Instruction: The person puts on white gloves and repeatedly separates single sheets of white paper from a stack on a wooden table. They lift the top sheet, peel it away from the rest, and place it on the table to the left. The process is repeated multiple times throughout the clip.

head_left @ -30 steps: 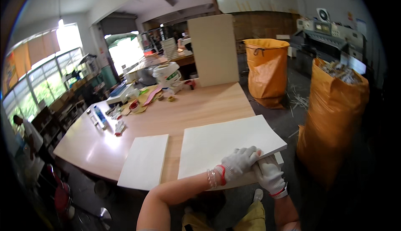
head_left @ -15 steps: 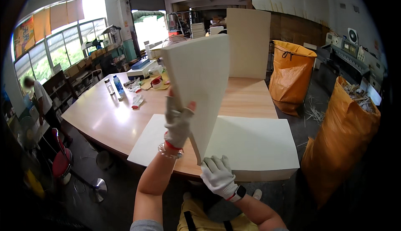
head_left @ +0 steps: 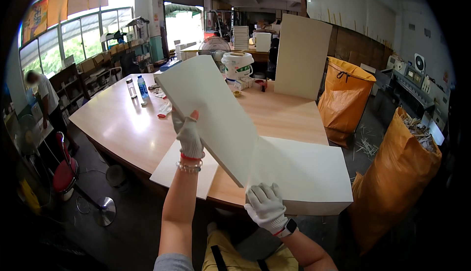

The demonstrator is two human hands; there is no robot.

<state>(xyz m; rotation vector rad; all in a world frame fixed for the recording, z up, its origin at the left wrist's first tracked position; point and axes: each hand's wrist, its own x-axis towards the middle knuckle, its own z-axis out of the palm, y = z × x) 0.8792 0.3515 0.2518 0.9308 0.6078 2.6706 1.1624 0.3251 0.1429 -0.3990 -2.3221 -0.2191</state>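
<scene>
My left hand (head_left: 189, 136), in a white work glove with bare thumb tip, grips the left edge of a thick white slab that looks like stacked paper sheets (head_left: 211, 109). The slab leans to the left, its lower edge against a lower white stack (head_left: 304, 168) on the table. My right hand (head_left: 266, 205), gloved too, is closed over the near left corner of that lower stack, beside the slab's bottom corner. Left of the slab, a flat white sheet or thin stack (head_left: 186, 170) lies at the table's front edge, partly hidden by my left forearm.
On the wooden table (head_left: 110, 114) stand a blue-labelled bottle (head_left: 142, 88), a clear bottle (head_left: 131, 88) and a white bucket (head_left: 236, 66). A tall pale board (head_left: 301, 57) rises at the back. Orange sacks (head_left: 346, 99) stand right; a red stool (head_left: 66, 173) is left.
The slab has swung from nearly upright down to the left, with my left hand moving left along with it. My right hand has shifted slightly right. The white bucket behind has come into view.
</scene>
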